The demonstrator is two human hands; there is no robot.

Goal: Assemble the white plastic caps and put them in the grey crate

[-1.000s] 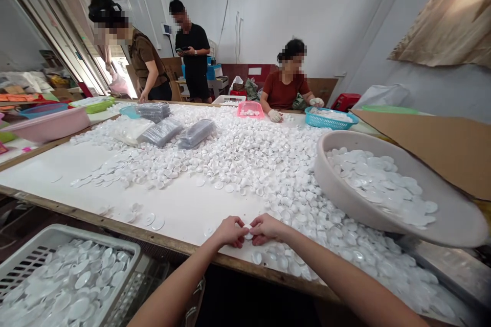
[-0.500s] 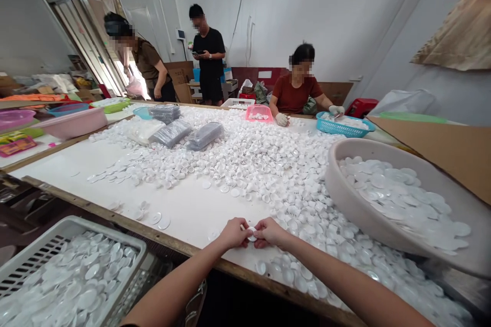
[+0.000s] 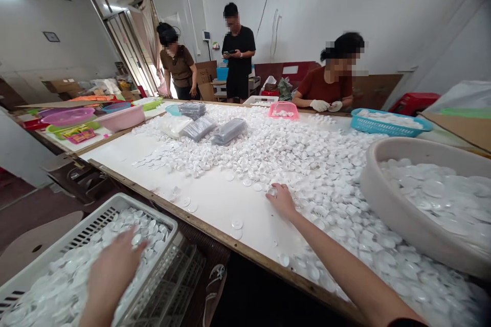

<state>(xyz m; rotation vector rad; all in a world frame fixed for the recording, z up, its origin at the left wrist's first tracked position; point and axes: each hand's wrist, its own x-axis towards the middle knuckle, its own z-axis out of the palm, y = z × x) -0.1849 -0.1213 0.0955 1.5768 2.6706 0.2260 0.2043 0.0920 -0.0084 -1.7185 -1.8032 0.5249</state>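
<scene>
Over the white slatted basket (image 3: 173, 225) at the lower left is my left hand (image 3: 117, 263), smeared by motion. Thumb and fingers look apart, but whether they hold anything is unclear. The basket is heaped with small round white plastic pieces (image 3: 76, 260). Out on the table, my right hand (image 3: 283, 198) has its fingers and thumb closed round a small white plastic cap (image 3: 271, 192), at the edge of a wide spread of similar white caps (image 3: 307, 163). A few flat white discs (image 3: 237, 224) lie on the bare tabletop nearer to me.
A large pale tub (image 3: 368, 179) of white discs stands at the right. Plastic-wrapped bundles (image 3: 229, 132) sit on the spread. Across the table a gloved co-worker (image 3: 326, 92) sits between a pink tray (image 3: 284, 116) and a blue basket (image 3: 387, 127). A wooden strip (image 3: 184, 209) edges the table.
My hands have parted from the white piece they held together. The left has swung over the basket; the right has reached forward to a cap. The view has turned left.
</scene>
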